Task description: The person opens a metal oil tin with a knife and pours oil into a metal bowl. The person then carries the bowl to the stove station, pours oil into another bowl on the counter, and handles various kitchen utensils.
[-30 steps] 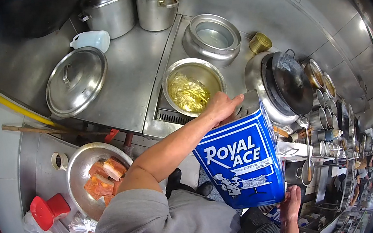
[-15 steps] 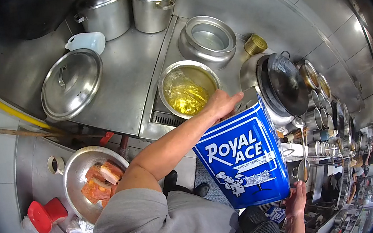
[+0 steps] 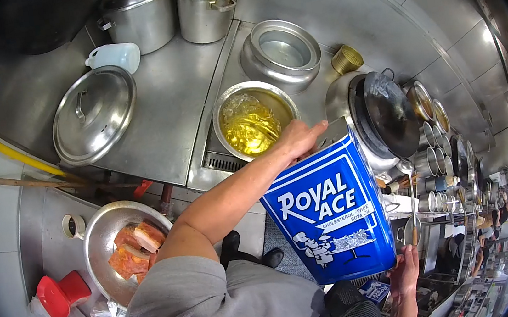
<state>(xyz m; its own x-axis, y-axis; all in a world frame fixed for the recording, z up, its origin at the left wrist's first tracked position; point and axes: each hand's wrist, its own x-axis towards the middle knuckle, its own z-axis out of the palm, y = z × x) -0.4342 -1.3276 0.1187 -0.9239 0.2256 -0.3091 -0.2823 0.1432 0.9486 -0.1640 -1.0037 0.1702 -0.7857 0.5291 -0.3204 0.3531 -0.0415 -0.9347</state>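
Countertop [image 3: 146, 130] in plain steel fills the far left. Nearer and to the right there's a big blue tin [image 3: 331, 219], held at a tilt in front of the person, top end angled toward a metal bowl [image 3: 281, 106] beyond it. Compared with a second ago, the tin is turned ever so slightly, and the shiny yellow stuff [image 3: 252, 134] in the bowl looks broader and more rippled. So the bowl's contents seem to be on the move, though honestly any stream can't be made out past the arm.

Left hand [image 3: 302, 138] grips the tin's top end, some fingers hidden; right hand [image 3: 403, 272] is clasped around its bottom right corner, so neither is free.

Writing, biggest first: the tin says "ROYAL ACE" in chunky white, then "CHOLESTEROL-FREE SOYA OIL" in small caps, with a cartoon chef [image 3: 314, 249] below. Down low, just left of the right hand, a blue and white package [image 3: 375, 291] probably carries the same name, but it's too tiny to swear to.
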